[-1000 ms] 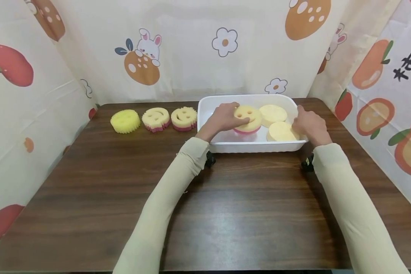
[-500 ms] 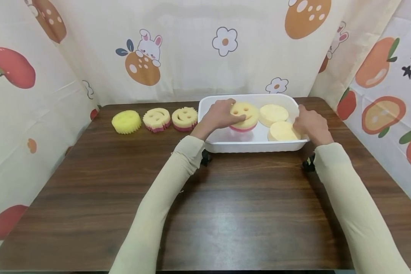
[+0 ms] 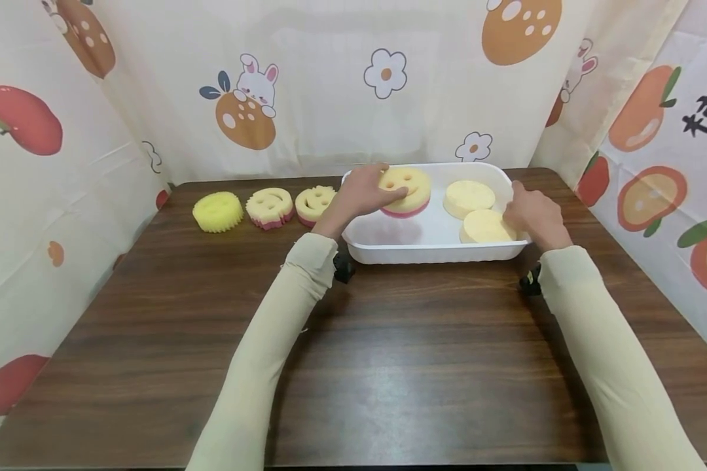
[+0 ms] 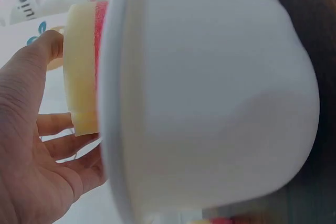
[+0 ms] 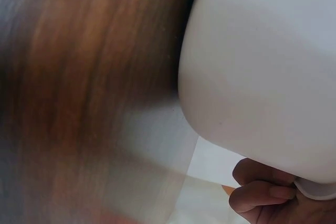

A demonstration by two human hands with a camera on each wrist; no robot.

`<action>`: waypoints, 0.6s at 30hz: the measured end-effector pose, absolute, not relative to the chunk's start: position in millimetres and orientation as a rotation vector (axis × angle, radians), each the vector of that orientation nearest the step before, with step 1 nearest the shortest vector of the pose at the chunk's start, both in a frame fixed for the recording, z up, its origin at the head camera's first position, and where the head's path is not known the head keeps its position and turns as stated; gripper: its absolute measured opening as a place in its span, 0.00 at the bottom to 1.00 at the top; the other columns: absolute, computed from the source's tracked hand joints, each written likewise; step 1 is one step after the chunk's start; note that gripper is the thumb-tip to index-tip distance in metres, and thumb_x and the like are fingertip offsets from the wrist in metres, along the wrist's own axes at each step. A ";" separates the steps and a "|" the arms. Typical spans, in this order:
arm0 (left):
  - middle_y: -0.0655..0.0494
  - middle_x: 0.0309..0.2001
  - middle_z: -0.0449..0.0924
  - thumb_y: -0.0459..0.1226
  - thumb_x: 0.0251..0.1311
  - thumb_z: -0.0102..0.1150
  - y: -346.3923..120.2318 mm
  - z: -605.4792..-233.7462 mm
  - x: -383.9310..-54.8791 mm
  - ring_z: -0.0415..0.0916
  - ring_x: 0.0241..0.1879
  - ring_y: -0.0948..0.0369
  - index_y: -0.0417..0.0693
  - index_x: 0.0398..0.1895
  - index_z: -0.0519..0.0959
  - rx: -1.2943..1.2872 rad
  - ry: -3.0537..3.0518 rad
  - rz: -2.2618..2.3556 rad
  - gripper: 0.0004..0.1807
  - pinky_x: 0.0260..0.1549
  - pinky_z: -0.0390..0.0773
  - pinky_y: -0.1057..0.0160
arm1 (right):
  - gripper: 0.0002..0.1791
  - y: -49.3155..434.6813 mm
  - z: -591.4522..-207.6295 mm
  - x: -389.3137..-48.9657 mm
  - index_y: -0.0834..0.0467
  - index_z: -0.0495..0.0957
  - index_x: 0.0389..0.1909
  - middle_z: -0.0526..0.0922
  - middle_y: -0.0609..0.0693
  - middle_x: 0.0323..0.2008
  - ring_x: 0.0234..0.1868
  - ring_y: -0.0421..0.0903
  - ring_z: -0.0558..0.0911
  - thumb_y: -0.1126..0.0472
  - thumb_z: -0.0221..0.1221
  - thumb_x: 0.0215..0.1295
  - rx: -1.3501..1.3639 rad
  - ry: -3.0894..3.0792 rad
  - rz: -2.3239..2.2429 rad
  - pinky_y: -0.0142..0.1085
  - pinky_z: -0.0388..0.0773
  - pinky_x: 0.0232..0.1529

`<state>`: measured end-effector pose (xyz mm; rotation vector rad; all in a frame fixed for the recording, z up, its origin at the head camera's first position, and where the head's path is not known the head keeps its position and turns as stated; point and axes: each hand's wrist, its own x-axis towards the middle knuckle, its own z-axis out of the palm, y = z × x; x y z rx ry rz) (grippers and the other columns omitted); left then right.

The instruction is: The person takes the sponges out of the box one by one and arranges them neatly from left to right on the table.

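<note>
My left hand (image 3: 359, 191) grips a round smiley-face sponge (image 3: 411, 191), cream on top and pink underneath, above the left part of a white plastic tray (image 3: 436, 255). In the left wrist view the thumb and fingers hold the sponge (image 4: 81, 72) by its edge, partly hidden behind the tray wall (image 4: 220, 87). My right hand (image 3: 533, 212) holds the tray's right rim; in the right wrist view its curled fingers (image 5: 257, 195) are at that rim. Two pale yellow round sponges, one farther back (image 3: 469, 199) and one nearer (image 3: 486, 227), lie in the tray's right half.
Left of the tray, a row lies on the brown wooden table (image 3: 171, 340): a bright yellow scalloped sponge (image 3: 218, 212), a cream-and-pink face sponge (image 3: 270, 207) and another face sponge (image 3: 313, 205), partly covered by the left arm. Printed cloth (image 3: 330, 91) hangs behind and at the sides.
My left hand has carried the smiley-face sponge left and slightly up, away from the two pale sponges. The right hand keeps its hold on the tray rim.
</note>
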<state>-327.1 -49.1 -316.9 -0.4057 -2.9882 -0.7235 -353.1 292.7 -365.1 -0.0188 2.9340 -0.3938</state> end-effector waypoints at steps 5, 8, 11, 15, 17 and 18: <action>0.50 0.68 0.72 0.62 0.59 0.58 -57.3 -313.7 -325.5 0.67 0.69 0.52 0.46 0.71 0.67 -0.392 -2.996 -0.745 0.43 0.67 0.68 0.55 | 0.36 293.2 -365.3 -352.1 0.66 0.45 0.75 0.67 0.77 0.59 0.49 0.68 0.73 0.54 0.42 0.72 -0.022 2.943 -0.386 0.64 0.72 0.48; 0.49 0.69 0.72 0.61 0.59 0.59 -61.2 -311.9 -323.6 0.67 0.70 0.52 0.46 0.72 0.67 -0.382 -3.007 -0.761 0.44 0.68 0.67 0.55 | 0.36 293.6 -365.1 -351.2 0.65 0.44 0.75 0.67 0.77 0.59 0.50 0.69 0.73 0.54 0.42 0.73 -0.024 2.946 -0.388 0.65 0.71 0.49; 0.50 0.69 0.71 0.62 0.59 0.59 -64.1 -310.2 -322.3 0.66 0.69 0.53 0.46 0.72 0.66 -0.368 -3.023 -0.763 0.44 0.68 0.67 0.55 | 0.36 293.6 -364.7 -350.0 0.65 0.44 0.75 0.67 0.77 0.59 0.51 0.69 0.73 0.54 0.41 0.73 -0.019 2.947 -0.389 0.65 0.71 0.49; 0.49 0.69 0.71 0.61 0.59 0.59 -67.6 -308.4 -320.3 0.66 0.69 0.52 0.45 0.72 0.66 -0.370 -3.027 -0.749 0.44 0.69 0.67 0.54 | 0.35 292.9 -363.5 -348.5 0.65 0.45 0.75 0.67 0.77 0.59 0.50 0.68 0.73 0.54 0.42 0.73 -0.017 2.947 -0.388 0.64 0.72 0.48; 0.48 0.69 0.71 0.61 0.59 0.60 -69.6 -307.9 -319.6 0.66 0.69 0.51 0.44 0.71 0.67 -0.377 -3.022 -0.739 0.43 0.69 0.67 0.54 | 0.35 292.7 -363.1 -348.2 0.65 0.45 0.75 0.67 0.77 0.59 0.49 0.68 0.73 0.54 0.42 0.72 -0.016 2.944 -0.388 0.63 0.72 0.47; 0.47 0.69 0.72 0.61 0.59 0.60 -70.7 -307.6 -319.2 0.67 0.69 0.51 0.44 0.71 0.67 -0.381 -3.019 -0.732 0.43 0.68 0.67 0.54 | 0.36 292.6 -362.9 -348.1 0.66 0.46 0.75 0.67 0.77 0.59 0.48 0.68 0.73 0.54 0.42 0.72 -0.015 2.943 -0.386 0.63 0.72 0.46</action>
